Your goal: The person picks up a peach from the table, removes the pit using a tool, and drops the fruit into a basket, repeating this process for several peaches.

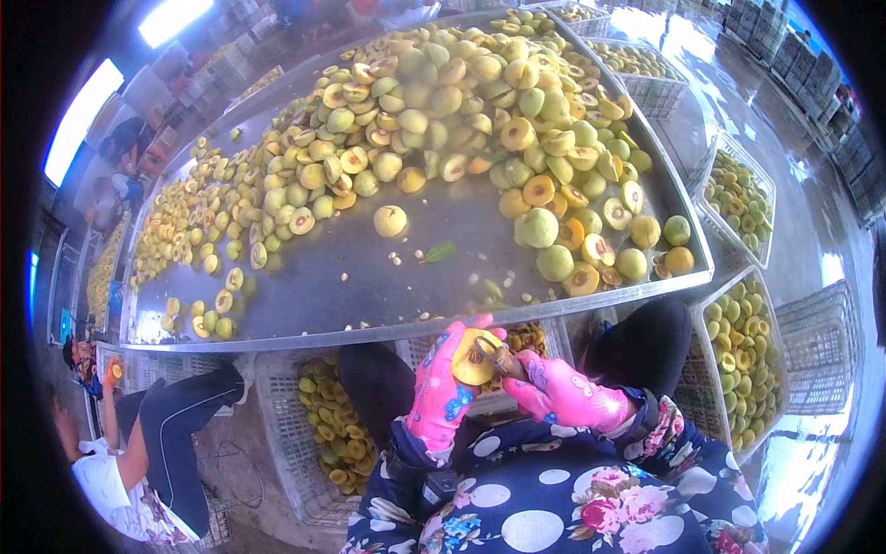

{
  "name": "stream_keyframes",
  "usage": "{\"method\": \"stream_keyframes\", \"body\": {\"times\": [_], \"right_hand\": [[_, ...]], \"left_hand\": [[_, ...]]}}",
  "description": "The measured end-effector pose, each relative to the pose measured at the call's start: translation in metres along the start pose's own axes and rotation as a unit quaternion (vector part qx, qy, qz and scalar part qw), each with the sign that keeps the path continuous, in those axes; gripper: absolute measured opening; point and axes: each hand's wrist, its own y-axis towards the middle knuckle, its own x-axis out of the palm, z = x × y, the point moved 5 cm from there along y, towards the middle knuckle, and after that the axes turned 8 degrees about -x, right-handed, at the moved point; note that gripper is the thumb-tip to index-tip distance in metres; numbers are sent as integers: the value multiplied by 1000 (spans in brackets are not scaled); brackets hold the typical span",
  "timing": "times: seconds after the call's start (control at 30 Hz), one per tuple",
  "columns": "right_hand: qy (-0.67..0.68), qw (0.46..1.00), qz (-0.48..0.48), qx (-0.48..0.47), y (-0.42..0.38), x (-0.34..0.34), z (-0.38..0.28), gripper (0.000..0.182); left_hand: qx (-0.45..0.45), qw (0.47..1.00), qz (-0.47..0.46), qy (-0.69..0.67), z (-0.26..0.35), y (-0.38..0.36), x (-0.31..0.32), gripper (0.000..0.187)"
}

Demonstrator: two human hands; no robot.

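My left hand point(439, 391), in a pink patterned glove, grips a yellow peach half point(473, 358) with its cut face toward my right hand. My right hand point(565, 392), gloved the same way, is closed on a small pitting knife point(499, 356). The tool's curved metal end is at the cut face of the fruit; its exact depth in the flesh is hard to make out. Both hands are just in front of the metal table's near edge, above a crate point(528, 340) of fruit halves between my knees.
A metal-rimmed table point(369, 294) carries a large heap of peaches point(434, 102), many halved. Plastic crates of fruit stand at left point(286, 462) and right point(706, 369). Stacked grey crates point(817, 342) are farther right. Another person point(152, 452) sits at left, holding a fruit piece.
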Motion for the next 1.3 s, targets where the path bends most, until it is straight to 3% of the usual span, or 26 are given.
{"method": "stream_keyframes", "body": {"times": [0.23,0.4,0.5,0.63,0.73,0.83,0.93,1.03,1.13,1.3], "right_hand": [[-115,992,0,-48,2,0,9,20],[-75,995,-66,-1,-1,1,18,19],[-97,991,-91,8,-1,4,30,20],[-141,986,-87,-6,-4,8,45,23],[-97,991,-92,6,-4,2,37,26],[-87,994,-70,14,-2,-1,39,26],[-118,989,-88,24,1,3,44,25],[-129,987,-97,-29,2,9,51,24],[26,977,-170,129,-2,10,50,24],[134,953,-199,182,-6,14,44,27]], "left_hand": [[40,998,40,7,-12,9,-10,40],[29,997,29,58,-15,12,-15,36],[7,984,39,174,-13,15,-15,39],[-77,955,-56,281,-12,24,-17,35],[-23,975,-23,219,-14,29,-17,34],[92,965,59,239,-13,24,-15,29],[109,933,176,294,-20,26,-22,25],[113,930,189,296,-25,27,-28,22],[125,937,169,279,-26,26,-28,21],[98,963,140,209,-34,30,-38,21]]}}
